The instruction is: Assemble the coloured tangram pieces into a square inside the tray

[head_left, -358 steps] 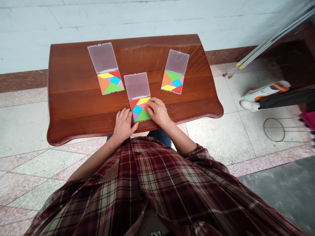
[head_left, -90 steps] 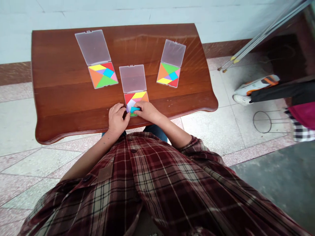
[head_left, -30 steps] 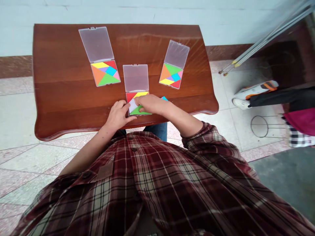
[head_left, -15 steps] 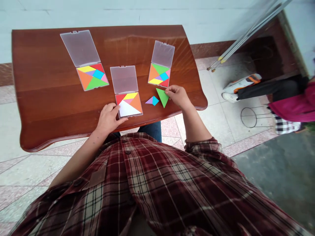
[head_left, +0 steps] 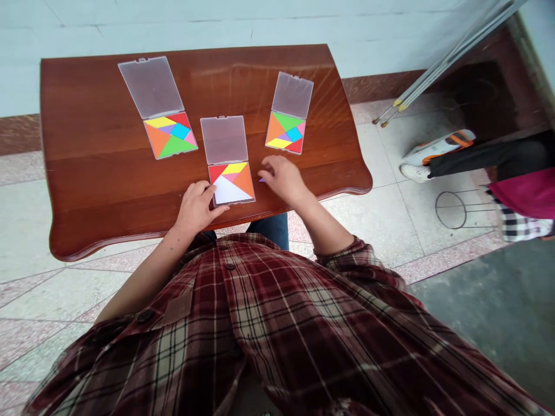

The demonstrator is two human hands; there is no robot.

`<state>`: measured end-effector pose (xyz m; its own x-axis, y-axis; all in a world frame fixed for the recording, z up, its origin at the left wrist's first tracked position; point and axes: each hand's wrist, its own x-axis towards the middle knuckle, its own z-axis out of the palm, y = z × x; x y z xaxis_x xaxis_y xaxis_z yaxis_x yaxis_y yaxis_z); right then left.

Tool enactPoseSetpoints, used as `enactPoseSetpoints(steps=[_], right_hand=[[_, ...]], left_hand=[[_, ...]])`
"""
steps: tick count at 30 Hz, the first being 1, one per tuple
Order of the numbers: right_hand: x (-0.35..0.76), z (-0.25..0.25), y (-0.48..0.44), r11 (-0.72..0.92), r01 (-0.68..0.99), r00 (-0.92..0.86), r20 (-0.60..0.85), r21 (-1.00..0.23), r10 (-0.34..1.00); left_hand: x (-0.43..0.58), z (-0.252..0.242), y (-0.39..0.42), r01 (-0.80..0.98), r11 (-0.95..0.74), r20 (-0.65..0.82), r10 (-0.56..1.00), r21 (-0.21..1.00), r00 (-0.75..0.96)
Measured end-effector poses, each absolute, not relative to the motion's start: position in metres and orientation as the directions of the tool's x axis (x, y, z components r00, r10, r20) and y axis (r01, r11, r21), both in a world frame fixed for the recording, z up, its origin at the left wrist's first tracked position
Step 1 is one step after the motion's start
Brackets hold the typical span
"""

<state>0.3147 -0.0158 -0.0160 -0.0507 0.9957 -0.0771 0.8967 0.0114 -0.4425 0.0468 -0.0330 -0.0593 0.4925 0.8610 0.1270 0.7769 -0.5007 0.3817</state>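
Observation:
My left hand (head_left: 197, 207) steadies the middle tangram case (head_left: 232, 202), its fingers on the left edge and its thumb along the front edge. Red, yellow, pink and orange pieces lie in this case, beside a bare white area. To its right, my right hand (head_left: 284, 180) is low over the table, palm down, with thumb and forefinger apart. The tip of a purple triangle (head_left: 262, 179) shows beside the right thumb. The green triangle and blue piece seen earlier are out of sight, in the area this hand covers.
Two more open tangram cases with coloured pieces lie on the wooden table (head_left: 95, 196): a left one (head_left: 171, 136) and a right one (head_left: 286, 133). Clear lids stand folded back. Crutches (head_left: 416, 86) lean at right, near a seated person's leg (head_left: 468, 159) and a wire ring stand (head_left: 451, 210).
My right hand has left the green triangle's edge and moved left over the loose pieces, hiding most of them. My left hand stays on the middle case. The view has shifted slightly.

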Motion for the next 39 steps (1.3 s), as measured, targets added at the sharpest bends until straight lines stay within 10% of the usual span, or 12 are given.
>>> enactPoseSetpoints(steps=[22, 39], right_hand=[[0.246, -0.018, -0.033, 0.075, 0.996, -0.086, -0.243, -0.054, 0.966], [0.294, -0.017, -0.026, -0.147, 0.885, 0.13, -0.068, -0.442, 0.989]], left_hand=[[0.05, -0.06, -0.034, 0.772, -0.511, 0.139, 0.856, 0.379, 0.498], [0.049, -0.059, -0.033, 0.767, -0.526, 0.157, 0.848, 0.367, 0.507]])
